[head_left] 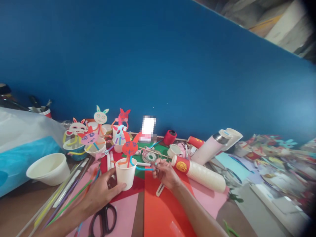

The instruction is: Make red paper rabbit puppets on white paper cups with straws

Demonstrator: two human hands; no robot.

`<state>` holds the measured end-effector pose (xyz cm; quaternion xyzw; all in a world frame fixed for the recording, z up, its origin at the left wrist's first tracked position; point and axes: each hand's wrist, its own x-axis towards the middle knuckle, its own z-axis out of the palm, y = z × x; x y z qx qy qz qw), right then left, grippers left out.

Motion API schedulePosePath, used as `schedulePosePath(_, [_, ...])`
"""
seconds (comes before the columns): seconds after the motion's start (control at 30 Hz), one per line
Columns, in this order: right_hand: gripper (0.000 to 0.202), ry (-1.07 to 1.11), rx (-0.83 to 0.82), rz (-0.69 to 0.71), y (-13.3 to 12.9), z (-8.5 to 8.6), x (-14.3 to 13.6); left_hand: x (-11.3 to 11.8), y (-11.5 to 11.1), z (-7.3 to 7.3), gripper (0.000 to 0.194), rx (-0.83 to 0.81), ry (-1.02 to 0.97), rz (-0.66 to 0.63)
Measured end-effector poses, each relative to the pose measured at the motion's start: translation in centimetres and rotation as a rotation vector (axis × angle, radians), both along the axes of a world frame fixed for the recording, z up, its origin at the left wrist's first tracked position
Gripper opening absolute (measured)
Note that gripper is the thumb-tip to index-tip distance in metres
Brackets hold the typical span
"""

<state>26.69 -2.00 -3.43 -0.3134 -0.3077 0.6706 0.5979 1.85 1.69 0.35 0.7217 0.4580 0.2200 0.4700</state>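
My left hand [106, 186] is wrapped round a white paper cup [125, 176], thumb on its front, holding it upright. From the cup rises a red paper animal head [130, 148] with long ears and a drawn face. Orange and blue pipe cleaners bend over the rim. On the right side, my right hand [165, 172] pinches the outer end of a blue pipe cleaner [145, 169] reaching out from the cup. Behind and to the left stand several similar cup figures, among them a pink head [89, 138] and a pale green-eared one [101, 117].
Black-handled scissors [103, 219] lie near the front, left of a red-orange sheet [158, 210]. A stack of paper cups [206, 176] and a white bottle [208, 149] lie right. Loose pipe cleaners [61, 200] and a white bowl [49, 169] are left. A blue panel [158, 65] stands behind.
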Motion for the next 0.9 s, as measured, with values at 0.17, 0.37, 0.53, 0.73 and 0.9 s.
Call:
schedulePosePath(0.17, [0.007, 0.013, 0.012, -0.033, 0.1, 0.2, -0.1, 0.0, -0.1, -0.7, 0.050, -0.015, 0.024, 0.016])
schedulePosePath(0.37, [0.007, 0.008, 0.021, -0.019, 0.0, 0.2, 0.0, 0.1, -0.6, 0.5, 0.044, -0.053, -0.002, -0.016])
schedulePosePath(0.53, [0.008, 0.062, -0.002, 0.005, -0.1, -0.1, -0.1, 0.0, -0.7, 0.9, 0.046, -0.056, 0.001, -0.013])
schedulePosePath(0.73, [0.016, 0.022, 0.024, 0.015, -0.2, -0.3, -0.4, 0.1, -0.8, 0.7, 0.040, -0.059, 0.010, -0.017])
schedulePosePath(0.9, [0.015, -0.127, -0.043, -0.026, -0.2, 0.6, 0.0, 0.0, -0.7, 0.1, 0.039, -0.016, -0.011, 0.005])
